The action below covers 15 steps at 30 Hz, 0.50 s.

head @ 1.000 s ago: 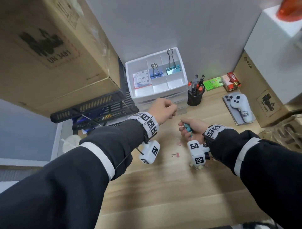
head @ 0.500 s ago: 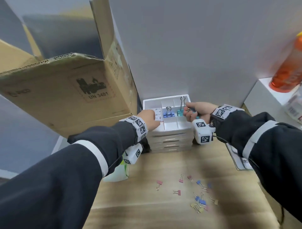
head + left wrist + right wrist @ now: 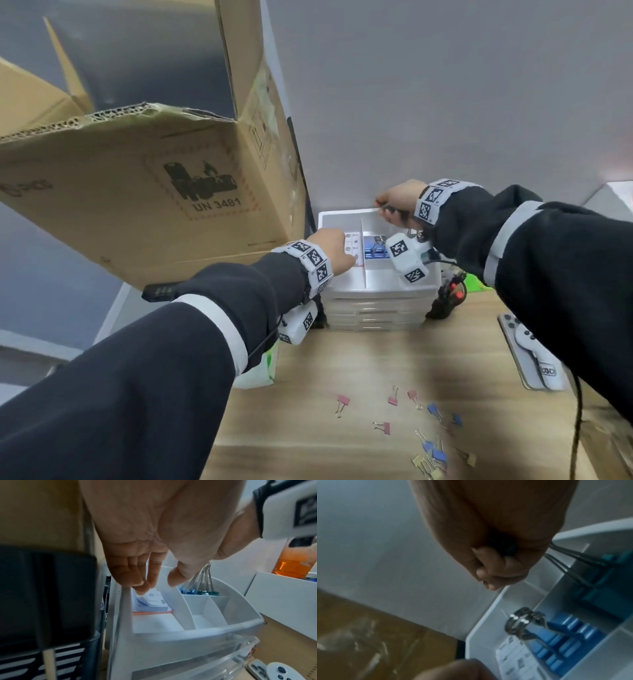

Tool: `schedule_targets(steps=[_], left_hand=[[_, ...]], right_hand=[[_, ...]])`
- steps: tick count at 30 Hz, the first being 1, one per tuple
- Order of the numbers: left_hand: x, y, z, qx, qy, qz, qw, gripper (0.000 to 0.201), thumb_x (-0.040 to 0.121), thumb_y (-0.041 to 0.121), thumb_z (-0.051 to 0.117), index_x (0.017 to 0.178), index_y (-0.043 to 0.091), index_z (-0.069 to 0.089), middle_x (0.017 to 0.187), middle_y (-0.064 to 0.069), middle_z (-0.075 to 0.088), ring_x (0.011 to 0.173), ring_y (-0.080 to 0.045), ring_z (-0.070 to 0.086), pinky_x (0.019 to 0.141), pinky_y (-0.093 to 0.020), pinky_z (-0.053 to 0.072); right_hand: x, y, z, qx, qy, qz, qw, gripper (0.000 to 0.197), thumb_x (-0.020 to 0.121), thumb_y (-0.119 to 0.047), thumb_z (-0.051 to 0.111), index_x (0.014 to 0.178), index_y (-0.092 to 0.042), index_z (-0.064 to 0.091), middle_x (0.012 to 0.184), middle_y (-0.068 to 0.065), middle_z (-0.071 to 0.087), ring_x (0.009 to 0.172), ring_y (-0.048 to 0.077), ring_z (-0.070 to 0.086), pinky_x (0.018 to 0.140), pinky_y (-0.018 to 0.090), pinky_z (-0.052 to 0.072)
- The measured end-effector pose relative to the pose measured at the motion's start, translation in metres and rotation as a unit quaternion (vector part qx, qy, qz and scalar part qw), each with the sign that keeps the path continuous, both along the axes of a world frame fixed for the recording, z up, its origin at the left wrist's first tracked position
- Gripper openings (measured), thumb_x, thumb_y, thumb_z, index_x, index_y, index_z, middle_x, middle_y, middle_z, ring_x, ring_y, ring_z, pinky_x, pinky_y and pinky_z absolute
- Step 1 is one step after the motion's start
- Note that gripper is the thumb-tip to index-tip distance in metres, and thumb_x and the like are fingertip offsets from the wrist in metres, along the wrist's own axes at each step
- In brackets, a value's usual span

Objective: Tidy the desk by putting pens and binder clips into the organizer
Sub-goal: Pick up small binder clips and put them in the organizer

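A white organizer (image 3: 376,291) with drawers stands at the back of the desk. My left hand (image 3: 330,250) rests on its left rim. In the left wrist view the left hand (image 3: 157,584) has straight fingers over the left compartment and its thumb on a divider of the organizer (image 3: 188,632). My right hand (image 3: 394,205) hovers over the back rim. Its curled fingers (image 3: 488,574) grip a teal binder clip (image 3: 511,549), mostly hidden in the fist. Blue clips (image 3: 565,635) and teal clips (image 3: 599,588) stand in the back compartments. Several loose clips (image 3: 428,442) lie on the desk.
A large cardboard box (image 3: 137,192) overhangs the left side. A black pen cup (image 3: 445,301) stands right of the organizer. A phone with a white controller (image 3: 527,356) lies at the right. A black mesh rack (image 3: 42,601) is left of the organizer.
My right hand rose from the desk with the teal clip and now hangs above the organizer's back. My left hand moved onto the organizer's left rim.
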State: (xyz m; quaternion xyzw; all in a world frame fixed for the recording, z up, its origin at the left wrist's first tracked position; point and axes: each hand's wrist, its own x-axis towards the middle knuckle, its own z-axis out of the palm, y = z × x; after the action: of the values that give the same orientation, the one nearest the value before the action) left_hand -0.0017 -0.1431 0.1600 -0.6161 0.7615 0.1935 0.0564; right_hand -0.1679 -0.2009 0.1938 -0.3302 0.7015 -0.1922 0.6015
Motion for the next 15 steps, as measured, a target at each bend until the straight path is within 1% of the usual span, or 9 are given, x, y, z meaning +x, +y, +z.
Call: schedule_targets(steps=[2,5,7,8,9,10,11,13,15], left_hand=[[0.000,-0.004,-0.004,-0.001,-0.002,0.010,1.000,0.020,0.090,0.025,0.056,0.074,0.016,0.048,0.073,-0.002,0.053,0.063,-0.016,0.050,0.049,-0.026,0.035],[-0.001,-0.009,-0.006,-0.007,-0.003,0.019,1.000,0.027,0.091,0.024,0.056,0.068,0.014,0.044,0.066,-0.001,0.048,0.055,-0.014,0.044,0.047,-0.025,0.031],[-0.002,-0.011,-0.005,-0.010,-0.003,0.022,1.000,0.032,0.088,0.021,0.057,0.062,0.014,0.039,0.060,-0.001,0.043,0.051,-0.015,0.040,0.046,-0.024,0.029],[-0.002,-0.012,-0.005,-0.008,0.000,0.024,1.000,0.033,0.087,0.020,0.057,0.061,0.014,0.038,0.059,-0.001,0.042,0.051,-0.015,0.039,0.046,-0.024,0.028],[-0.002,-0.012,-0.006,-0.006,0.002,0.025,1.000,0.033,0.086,0.019,0.057,0.060,0.014,0.038,0.058,-0.001,0.041,0.051,-0.016,0.039,0.046,-0.024,0.028],[-0.003,-0.013,-0.006,-0.004,0.002,0.024,1.000,0.033,0.086,0.018,0.058,0.060,0.014,0.038,0.058,-0.001,0.040,0.051,-0.016,0.038,0.046,-0.024,0.028],[-0.003,-0.013,-0.006,-0.004,0.000,0.023,1.000,0.033,0.086,0.018,0.057,0.060,0.014,0.037,0.058,-0.001,0.040,0.051,-0.016,0.038,0.046,-0.024,0.028],[-0.002,-0.012,-0.006,-0.003,0.000,0.022,1.000,0.033,0.086,0.018,0.057,0.060,0.014,0.038,0.058,-0.001,0.040,0.051,-0.016,0.039,0.046,-0.024,0.029],[-0.002,-0.013,-0.007,-0.001,-0.001,0.020,1.000,0.031,0.085,0.018,0.057,0.061,0.014,0.040,0.059,-0.002,0.043,0.052,-0.016,0.041,0.046,-0.024,0.030]], right_hand=[[0.006,-0.004,-0.003,-0.017,0.077,0.044,0.996,0.028,0.095,-0.014,0.055,0.067,-0.009,0.055,0.054,0.004,0.051,0.035,0.011,0.039,0.035,0.012,0.028],[0.013,-0.007,-0.007,-0.031,0.125,0.079,0.989,0.024,0.091,-0.006,0.054,0.068,-0.007,0.056,0.060,0.007,0.053,0.041,0.015,0.042,0.038,0.014,0.029],[0.017,-0.008,-0.012,-0.034,0.144,0.102,0.984,0.023,0.092,-0.003,0.053,0.069,-0.006,0.054,0.061,0.008,0.052,0.034,0.015,0.042,0.036,0.012,0.030],[0.018,-0.008,-0.014,-0.032,0.154,0.110,0.981,0.022,0.092,-0.003,0.053,0.070,-0.006,0.054,0.061,0.009,0.051,0.030,0.014,0.042,0.035,0.012,0.032],[0.018,-0.007,-0.016,-0.034,0.167,0.118,0.978,0.021,0.092,-0.003,0.053,0.071,-0.006,0.055,0.062,0.009,0.053,0.031,0.015,0.043,0.036,0.015,0.034],[0.017,-0.007,-0.018,-0.044,0.180,0.130,0.974,0.020,0.091,-0.004,0.055,0.071,-0.006,0.056,0.063,0.009,0.055,0.036,0.016,0.047,0.040,0.018,0.037],[0.015,-0.007,-0.020,-0.064,0.189,0.147,0.969,0.018,0.089,-0.005,0.058,0.071,-0.008,0.057,0.066,0.008,0.059,0.046,0.018,0.052,0.045,0.023,0.042],[0.011,-0.007,-0.025,-0.126,0.192,0.177,0.957,0.016,0.086,-0.007,0.064,0.073,-0.012,0.057,0.075,0.006,0.063,0.064,0.020,0.061,0.058,0.026,0.050],[0.009,-0.003,-0.027,-0.151,0.194,0.188,0.951,0.016,0.085,-0.010,0.066,0.073,-0.015,0.056,0.078,0.005,0.063,0.073,0.022,0.063,0.067,0.031,0.053]])
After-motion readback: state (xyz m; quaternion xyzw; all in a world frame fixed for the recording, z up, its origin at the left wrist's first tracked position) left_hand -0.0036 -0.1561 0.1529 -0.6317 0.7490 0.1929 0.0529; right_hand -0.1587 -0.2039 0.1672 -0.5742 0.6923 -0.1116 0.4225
